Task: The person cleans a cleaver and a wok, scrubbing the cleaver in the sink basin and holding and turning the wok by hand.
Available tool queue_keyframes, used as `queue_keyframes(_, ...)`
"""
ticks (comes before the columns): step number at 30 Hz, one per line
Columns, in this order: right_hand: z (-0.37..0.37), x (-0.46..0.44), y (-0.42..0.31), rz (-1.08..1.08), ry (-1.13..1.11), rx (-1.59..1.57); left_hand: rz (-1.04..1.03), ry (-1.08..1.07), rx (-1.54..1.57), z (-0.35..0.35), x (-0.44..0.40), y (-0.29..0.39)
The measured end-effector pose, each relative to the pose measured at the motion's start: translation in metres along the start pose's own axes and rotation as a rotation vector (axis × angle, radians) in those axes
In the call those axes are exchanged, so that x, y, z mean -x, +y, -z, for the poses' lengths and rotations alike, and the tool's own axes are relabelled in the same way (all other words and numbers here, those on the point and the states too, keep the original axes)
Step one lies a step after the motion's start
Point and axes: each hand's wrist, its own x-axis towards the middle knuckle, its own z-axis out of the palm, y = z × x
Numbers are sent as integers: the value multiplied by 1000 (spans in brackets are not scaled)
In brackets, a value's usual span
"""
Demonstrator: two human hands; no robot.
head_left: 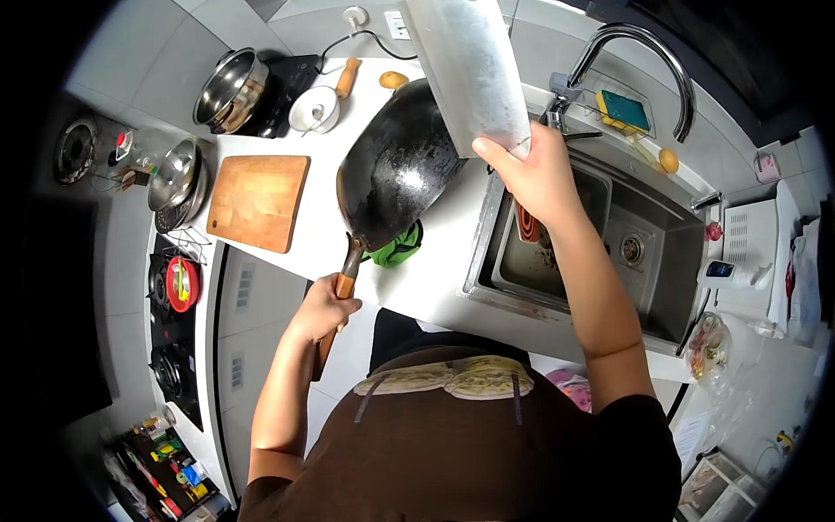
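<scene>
My left hand (320, 311) is closed around the wooden handle of a black wok (396, 165). The wok is tilted over the white counter, so its dark shiny surface catches the light. My right hand (546, 178) grips a cleaver (470, 74), its broad metal blade pointing up and away from me beside the wok. My thumb lies against the lower blade, and the cleaver's brown handle shows under my hand above the sink. Partly covered by the wok is a bright green item (398, 248) whose kind I cannot make out.
A wooden cutting board (258, 202) lies left of the wok. Behind it are a white bowl (314, 110), a steel pot (232, 90) and a potato-like item (393, 80). At right are the sink (644, 235), its curved faucet (648, 39) and a sponge (624, 111).
</scene>
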Motion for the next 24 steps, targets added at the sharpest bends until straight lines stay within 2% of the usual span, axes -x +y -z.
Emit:
queue_keyframes(3, -3, 3, 0, 57, 28, -46, 9, -5, 22, 0, -1, 0)
queue_keyframes(5, -6, 1, 5, 185, 85, -51, -17, 1, 45, 0, -3, -6)
queue_keyframes(11, -8, 2, -2, 92, 67, -101, 6, 12, 97, -3, 0, 1)
queue_keyframes(15, -11, 0, -1, 124, 81, -221, -50, -20, 118, -3, -1, -4)
queue_keyframes(17, -9, -4, -1, 67, 87, -153, 14, 5, 227, -5, -1, -1)
queue_keyframes(24, -8, -4, -4, 32, 77, -87, 39, -4, 212, -8, -1, 2)
